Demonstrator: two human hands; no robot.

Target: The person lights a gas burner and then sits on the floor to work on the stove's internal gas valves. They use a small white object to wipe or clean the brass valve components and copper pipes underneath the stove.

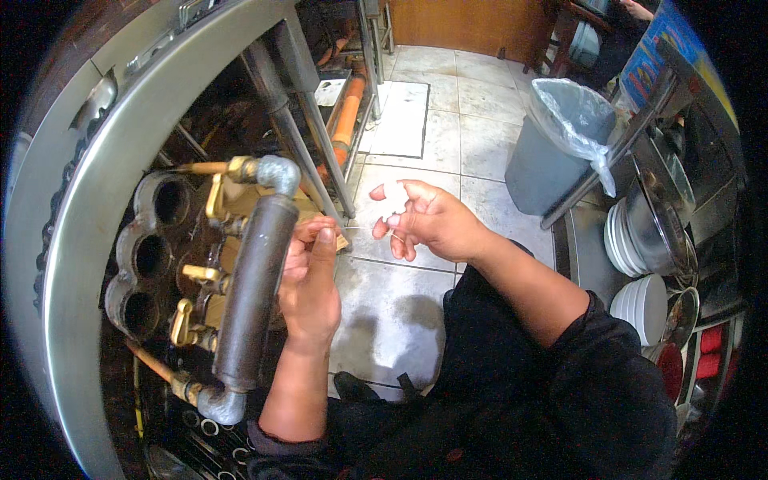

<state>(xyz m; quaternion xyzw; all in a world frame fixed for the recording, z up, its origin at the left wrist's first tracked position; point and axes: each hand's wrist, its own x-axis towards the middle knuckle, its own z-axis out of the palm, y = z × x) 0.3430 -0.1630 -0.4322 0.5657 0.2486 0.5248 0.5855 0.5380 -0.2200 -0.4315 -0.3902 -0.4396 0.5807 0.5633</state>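
Note:
My right hand (432, 224) grips a small white object (395, 200), perhaps a roll or wad, between thumb and fingers. My left hand (312, 284) is closed beside the dark steel pipe (254, 292), its thumb and fingertips pinched together; what they hold is too small to make out. The pipe forms a manifold with grey elbows (278, 172) at both ends and three brass valves (202, 272) on its left side. Left of it are three dark cast-metal rings (152, 256), with a brownish panel partly hidden behind the valves.
A grey bin (536, 168) with a clear liner stands at right, near stacked white dishes (636, 312) and metal bowls (660, 224). A stainless rim (96, 192) curves along the left. Metal legs (280, 120) and orange pipes (346, 112) stand beyond the manifold, over tiled floor (472, 144).

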